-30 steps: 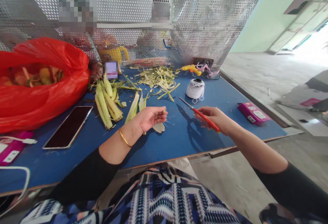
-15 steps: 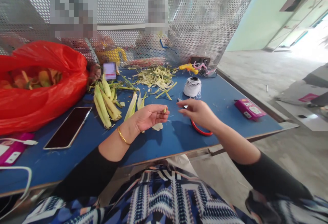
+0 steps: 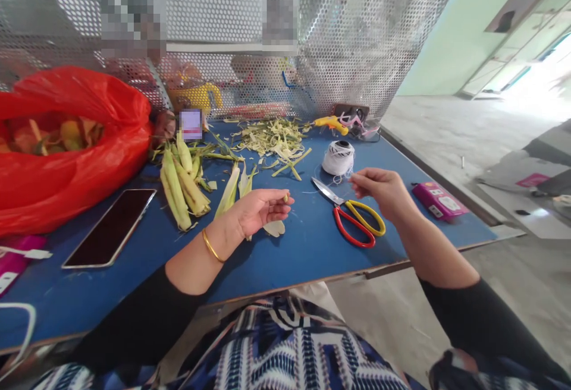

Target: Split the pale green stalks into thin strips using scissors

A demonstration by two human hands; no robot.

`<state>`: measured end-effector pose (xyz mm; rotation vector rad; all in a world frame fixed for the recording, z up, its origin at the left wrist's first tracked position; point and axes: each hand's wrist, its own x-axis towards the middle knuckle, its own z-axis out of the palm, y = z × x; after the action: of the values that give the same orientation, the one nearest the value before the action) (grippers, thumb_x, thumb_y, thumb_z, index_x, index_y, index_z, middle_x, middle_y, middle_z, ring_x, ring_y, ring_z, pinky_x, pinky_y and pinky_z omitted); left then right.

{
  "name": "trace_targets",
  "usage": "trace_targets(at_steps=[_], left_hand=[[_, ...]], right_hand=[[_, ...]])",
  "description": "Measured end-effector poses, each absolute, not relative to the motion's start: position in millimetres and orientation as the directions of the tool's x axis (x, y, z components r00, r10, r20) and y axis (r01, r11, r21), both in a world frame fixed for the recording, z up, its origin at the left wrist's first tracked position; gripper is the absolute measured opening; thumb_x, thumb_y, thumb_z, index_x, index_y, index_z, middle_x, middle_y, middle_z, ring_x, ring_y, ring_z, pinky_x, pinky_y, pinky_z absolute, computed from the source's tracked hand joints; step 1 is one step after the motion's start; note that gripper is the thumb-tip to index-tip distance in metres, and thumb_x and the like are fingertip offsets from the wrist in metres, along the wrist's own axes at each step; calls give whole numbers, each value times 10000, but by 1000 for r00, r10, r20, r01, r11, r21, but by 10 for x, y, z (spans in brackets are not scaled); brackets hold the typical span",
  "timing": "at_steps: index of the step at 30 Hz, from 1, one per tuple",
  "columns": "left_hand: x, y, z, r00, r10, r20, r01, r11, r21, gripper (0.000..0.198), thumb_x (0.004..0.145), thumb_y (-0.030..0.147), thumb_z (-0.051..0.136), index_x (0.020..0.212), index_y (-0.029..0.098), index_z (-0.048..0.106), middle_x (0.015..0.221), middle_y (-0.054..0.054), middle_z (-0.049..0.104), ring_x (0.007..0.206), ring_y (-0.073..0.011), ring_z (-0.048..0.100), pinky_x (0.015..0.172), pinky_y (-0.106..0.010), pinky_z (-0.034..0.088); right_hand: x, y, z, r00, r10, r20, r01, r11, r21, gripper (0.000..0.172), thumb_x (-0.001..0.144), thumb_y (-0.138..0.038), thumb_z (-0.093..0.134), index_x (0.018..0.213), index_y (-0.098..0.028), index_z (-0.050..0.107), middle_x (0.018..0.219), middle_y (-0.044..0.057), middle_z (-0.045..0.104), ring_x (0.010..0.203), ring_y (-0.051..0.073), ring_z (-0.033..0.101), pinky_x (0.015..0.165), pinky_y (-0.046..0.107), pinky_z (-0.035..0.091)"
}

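My left hand (image 3: pixel 260 210) hovers over the blue table (image 3: pixel 285 253), its fingertips pinched on a small rolled piece of corn husk (image 3: pixel 286 198). My right hand (image 3: pixel 380 189) is pinched on a thin white thread that runs to the spool of white string (image 3: pixel 339 157) just behind it. Red-and-yellow-handled scissors (image 3: pixel 352 217) lie on the table between my hands, blades pointing away. A pale husk leaf (image 3: pixel 275 227) lies under my left hand.
Several husked corn pieces (image 3: pixel 182 182) and husk scraps (image 3: pixel 272 135) lie behind my left hand. A red plastic bag (image 3: pixel 66 140) of husks sits far left, a phone (image 3: pixel 109 227) beside it. A pink box (image 3: pixel 439 199) lies right. A glue gun (image 3: pixel 329 122) rests by the perforated metal screen.
My right hand laid the scissors down on the table, then moved back toward the spool and pinched the thread. My left hand stayed in place with the husk piece.
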<state>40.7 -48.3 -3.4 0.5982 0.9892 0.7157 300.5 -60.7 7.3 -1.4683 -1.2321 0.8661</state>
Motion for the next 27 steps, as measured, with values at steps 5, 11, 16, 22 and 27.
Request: trace_targets(at_steps=[5, 11, 16, 22, 27], left_hand=[[430, -504, -78, 317, 818, -480, -249, 560, 790, 104, 833, 113, 651, 738, 110, 692, 747, -71, 735, 555, -109, 664, 499, -188, 530], [520, -574, -21, 270, 866, -422, -303, 492, 816, 66, 785, 93, 681, 736, 127, 710, 875, -84, 747, 686, -134, 694, 551, -207, 538], [617, -662, 30, 166, 905, -392, -354, 425, 833, 48, 721, 85, 716, 734, 126, 738, 862, -74, 731, 692, -109, 657, 576, -192, 521], [722, -734, -31, 101, 945, -312, -399, 325, 857, 154, 554, 188, 830, 678, 150, 747, 811, -59, 730, 737, -128, 640, 625, -201, 500], [742, -755, -90, 83, 947, -310, -407, 316, 857, 233, 486, 248, 855, 680, 166, 755, 861, -75, 740, 799, -157, 645, 647, -217, 491]], right_hand=[[3459, -674, 19, 308, 932, 193, 774, -128, -620, 182, 729, -284, 614, 573, -196, 650, 538, 27, 629, 508, 166, 578, 559, 303, 453], [3365, -855, -3, 33, 807, 590, 999, -10, -42, 242, 788, -109, 525, 865, -176, 744, 1049, 170, 711, 841, 279, 654, 789, 433, 456], [2722, -990, 15, -11, 751, 660, 818, 386, -426, 182, 862, -337, 610, 766, -242, 732, 817, 57, 735, 810, 228, 645, 905, 438, 435], [2083, -865, -205, 40, 975, 219, 203, 207, -957, 280, 664, -450, 763, 764, -192, 720, 727, 30, 734, 686, 188, 646, 672, 312, 489], [2008, -823, -304, 116, 975, 192, 103, 180, -978, 209, 687, -395, 739, 709, -187, 730, 660, -1, 700, 622, 144, 571, 624, 276, 433]])
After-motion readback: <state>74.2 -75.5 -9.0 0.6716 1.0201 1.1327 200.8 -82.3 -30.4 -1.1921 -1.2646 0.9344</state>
